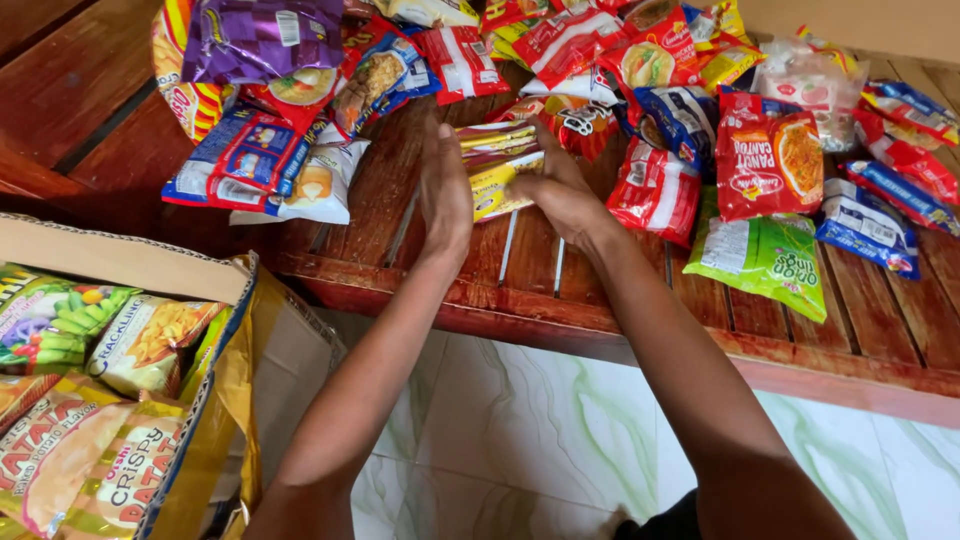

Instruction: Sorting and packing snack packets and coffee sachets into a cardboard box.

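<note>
Both hands meet over a slatted wooden desk (620, 300) strewn with snack packets. The left hand (445, 190) stands on edge with its fingers straight, pressed flat against the left end of a small stack of yellow and red packets (497, 165). The right hand (560, 195) lies against the stack's right end, fingers curled about it, so the stack is squeezed between the two grips and rests on the desk near its middle. Just right of the right hand lies a red and white packet (655, 190), beyond it a larger red packet (768, 160) and below that a green packet (765, 255). To the left of the left hand sits a blue and white packet (262, 165), with a purple bag (262, 38) above it. At lower left an open cardboard box (120, 262) holds more snack bags, standing on a pale tiled floor (540, 440).
</note>
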